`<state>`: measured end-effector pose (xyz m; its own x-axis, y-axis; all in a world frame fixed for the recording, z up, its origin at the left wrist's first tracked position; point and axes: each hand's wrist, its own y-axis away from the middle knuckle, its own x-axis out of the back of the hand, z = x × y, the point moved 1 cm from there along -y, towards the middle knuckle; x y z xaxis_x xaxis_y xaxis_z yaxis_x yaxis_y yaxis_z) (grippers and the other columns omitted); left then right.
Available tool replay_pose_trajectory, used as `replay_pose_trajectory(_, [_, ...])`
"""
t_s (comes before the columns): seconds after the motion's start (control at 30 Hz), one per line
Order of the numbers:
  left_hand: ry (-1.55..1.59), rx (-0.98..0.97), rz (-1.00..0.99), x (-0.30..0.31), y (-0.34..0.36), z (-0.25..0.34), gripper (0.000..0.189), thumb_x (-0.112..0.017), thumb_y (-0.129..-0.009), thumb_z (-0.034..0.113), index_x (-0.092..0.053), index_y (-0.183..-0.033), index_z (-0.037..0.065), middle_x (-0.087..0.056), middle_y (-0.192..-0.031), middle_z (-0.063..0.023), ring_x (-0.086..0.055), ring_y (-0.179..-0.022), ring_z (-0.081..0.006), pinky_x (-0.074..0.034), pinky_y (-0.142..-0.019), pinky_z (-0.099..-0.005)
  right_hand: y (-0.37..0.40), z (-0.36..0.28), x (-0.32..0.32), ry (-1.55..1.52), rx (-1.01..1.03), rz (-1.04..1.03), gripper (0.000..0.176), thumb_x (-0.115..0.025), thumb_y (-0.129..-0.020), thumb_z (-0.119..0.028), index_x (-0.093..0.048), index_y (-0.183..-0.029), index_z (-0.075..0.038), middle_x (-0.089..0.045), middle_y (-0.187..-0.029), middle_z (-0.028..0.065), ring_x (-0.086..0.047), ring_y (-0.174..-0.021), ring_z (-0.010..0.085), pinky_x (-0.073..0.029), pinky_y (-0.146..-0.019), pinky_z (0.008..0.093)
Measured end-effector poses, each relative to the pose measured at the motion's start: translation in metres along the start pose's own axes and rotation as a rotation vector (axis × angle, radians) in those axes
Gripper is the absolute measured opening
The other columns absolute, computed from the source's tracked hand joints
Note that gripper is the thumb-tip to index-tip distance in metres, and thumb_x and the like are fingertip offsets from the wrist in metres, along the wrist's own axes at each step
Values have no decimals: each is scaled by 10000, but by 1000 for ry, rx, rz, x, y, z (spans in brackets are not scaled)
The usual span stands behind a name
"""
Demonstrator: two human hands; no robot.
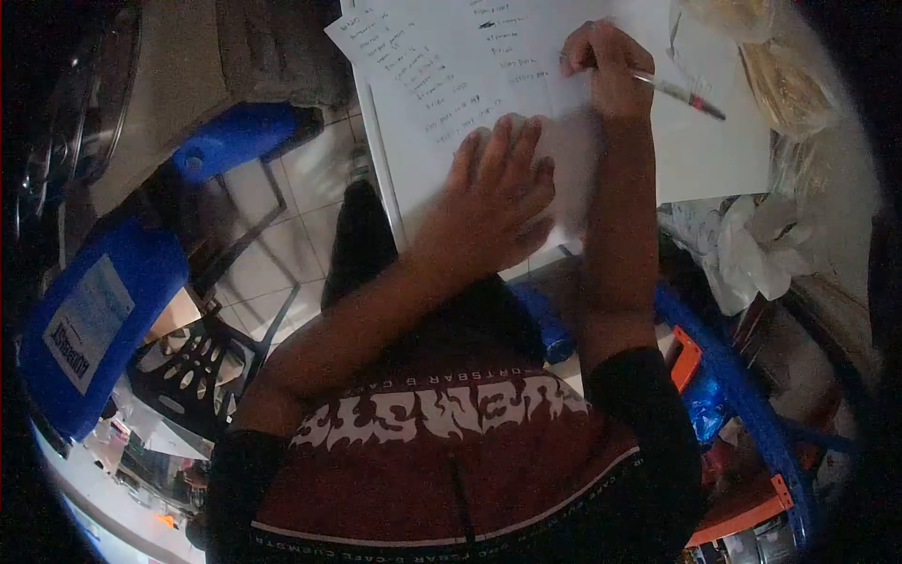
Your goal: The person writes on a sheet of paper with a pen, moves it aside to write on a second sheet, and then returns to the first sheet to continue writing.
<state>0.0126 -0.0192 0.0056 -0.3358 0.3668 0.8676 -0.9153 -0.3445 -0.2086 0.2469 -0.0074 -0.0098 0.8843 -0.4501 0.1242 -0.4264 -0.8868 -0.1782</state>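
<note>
My right hand point(615, 73) is closed around a pen point(678, 94) with a pale barrel and a reddish band near its dark back end. The pen's tip is hidden by my fingers, over the upper part of a white paper sheet point(564, 122). Handwritten words run down this sheet in two columns. Lower and to the left, my left hand point(505, 188) lies on the paper near its bottom edge, fingers stretched out and holding nothing. Beneath the paper is a white table surface point(705, 160).
Clear plastic bags with yellowish contents point(794, 89) are at the table's right, above a crumpled white plastic bag point(761, 249). Blue chairs point(113, 301) stand on the left over a tiled floor point(254, 202). A blue and orange frame point(728, 376) is at lower right.
</note>
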Motion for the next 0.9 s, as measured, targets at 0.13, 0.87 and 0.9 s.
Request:
replay_pose_trajectory(0.13, [-3, 0, 9, -1, -1, 0, 535, -574, -874, 464, -521, -1248, 85, -301, -1487, -214, -292, -1351, -417, -281, -1064, -579, 3, -7, -7, 305, -40, 227, 304, -646, -914, -124, -531, -639, -64, -505, -606, -26, -424, -545, 67, -349, -512, 246])
replay_pose_trajectory(0.87, [-40, -3, 18, 0, -2, 1, 525, -587, -861, 455, -534, -1234, 88, -317, -1480, -214, -300, -1351, -413, -285, -1060, -574, 8, 4, -4, 225, 27, 126, 370, -627, -818, 48, -364, -603, -101, -421, -623, -73, -380, -596, 37, -356, -532, 230])
replay_pose_trajectory(0.9, [-33, -1, 12, 0, -2, 1, 525, -583, -865, 457, -534, -1235, 88, -315, -1482, -214, -298, -1351, -416, -283, -1061, -576, 8, 4, -5, 274, 26, 170, 358, -626, -821, 41, -379, -604, -99, -422, -621, -74, -379, -591, 38, -356, -531, 231])
